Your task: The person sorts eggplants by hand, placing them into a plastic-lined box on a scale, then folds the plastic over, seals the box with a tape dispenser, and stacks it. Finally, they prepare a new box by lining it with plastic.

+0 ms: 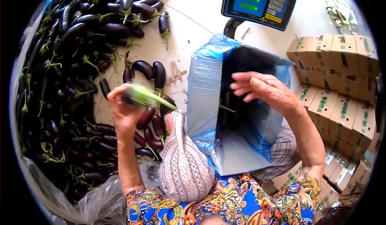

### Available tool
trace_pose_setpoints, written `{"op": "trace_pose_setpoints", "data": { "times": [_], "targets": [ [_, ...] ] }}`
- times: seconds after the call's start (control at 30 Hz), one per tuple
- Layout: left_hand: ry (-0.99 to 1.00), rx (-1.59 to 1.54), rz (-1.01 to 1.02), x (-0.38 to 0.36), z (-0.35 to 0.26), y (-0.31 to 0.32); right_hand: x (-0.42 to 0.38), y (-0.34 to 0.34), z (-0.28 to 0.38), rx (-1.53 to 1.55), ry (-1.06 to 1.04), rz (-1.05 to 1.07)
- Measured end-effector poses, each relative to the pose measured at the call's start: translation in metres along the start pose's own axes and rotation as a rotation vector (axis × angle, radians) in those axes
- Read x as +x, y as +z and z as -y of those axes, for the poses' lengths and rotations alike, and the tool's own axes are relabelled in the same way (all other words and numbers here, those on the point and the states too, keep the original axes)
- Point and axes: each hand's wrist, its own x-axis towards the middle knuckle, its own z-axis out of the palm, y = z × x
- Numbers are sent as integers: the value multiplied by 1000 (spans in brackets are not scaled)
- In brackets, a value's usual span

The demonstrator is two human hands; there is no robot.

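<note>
My left hand (122,108) is closed around an eggplant (140,94), whose green stem points right toward the box; motion smears it. My right hand (263,89) is held over the box's opening, fingers stretched out and holding nothing. Between my knees stands a box (241,160) lined with blue plastic film (205,72). Several dark eggplants lie inside it, partly in shadow. Below and beside my left hand, loose eggplants (159,124) rest on the floor by my leg.
A large heap of eggplants (80,36) fills the left side, with clear plastic sheeting (104,197) along its near edge. A scale display (259,2) stands beyond the box. Stacked cardboard boxes (335,60) line the right. Cardboard scraps (175,72) lie on the floor.
</note>
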Motion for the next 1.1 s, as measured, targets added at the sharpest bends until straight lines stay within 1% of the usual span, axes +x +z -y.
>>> {"op": "trace_pose_setpoints", "data": {
  "times": [0.03,0.07,0.1,0.13,0.17,0.2,0.23,0.27,0.3,0.33,0.37,0.4,0.47,0.5,0.53,0.57,0.6,0.63,0.67,0.73,0.8,0.83,0.93,0.97,1.0,1.03,1.07,1.1],
  "targets": [
    [306,210,231,11,-17,28,0,9,5,37,-15,41],
    [463,343,323,14,-35,59,1,19,12,74,-33,85],
    [567,404,449,17,-42,85,-4,26,16,81,-15,182],
    [737,420,542,24,-48,113,-5,34,11,110,-42,248],
    [855,498,599,24,-47,132,-13,38,13,-45,-34,133],
    [967,608,576,26,-42,140,-20,39,15,-202,-25,23],
    [835,591,535,27,-45,137,-26,38,4,23,92,-37],
    [707,568,499,30,-48,134,-31,34,-11,28,117,-136],
    [618,428,394,34,-32,120,-32,32,-31,41,127,-224],
    [429,418,269,36,-19,97,-33,31,-49,56,139,-316],
    [192,366,122,35,-9,75,-30,35,-57,-19,103,-394],
    [-2,229,-67,32,14,49,-19,31,-82,-4,31,-429],
    [-130,267,-328,27,70,-28,12,31,-103,82,73,-519],
    [-170,320,-420,17,104,-71,31,30,-116,90,71,-555],
    [-228,424,-475,4,133,-116,52,26,-134,99,68,-582],
    [-276,616,-484,-13,146,-149,72,18,-161,34,28,-590],
    [-336,858,-468,-29,151,-173,92,1,-203,153,5,-472],
    [-440,973,-437,-43,157,-191,103,-4,-216,40,3,-472],
    [-490,920,-419,-59,172,-206,109,3,-215,-9,41,-533],
    [-420,1253,-234,-80,186,-210,102,9,-207,-18,18,-503],
    [-403,1326,-318,-89,190,-200,101,-5,-216,-151,26,-472],
    [-428,1402,-374,-91,201,-204,99,-11,-221,-214,29,-463],
    [-600,1297,-346,-76,197,-227,83,-2,-196,-376,11,-564],
    [-491,1051,-429,-78,211,-247,71,0,-180,-439,18,-499],
    [-533,676,-553,-69,193,-250,56,2,-159,-501,25,-432],
    [-500,765,-444,-57,159,-236,44,5,-142,-560,30,-364],
    [-472,853,-335,-53,133,-225,34,13,-129,-519,18,-352],
    [-268,1129,-232,-61,151,-240,26,21,-116,-481,-1,-338]
  ]
}}
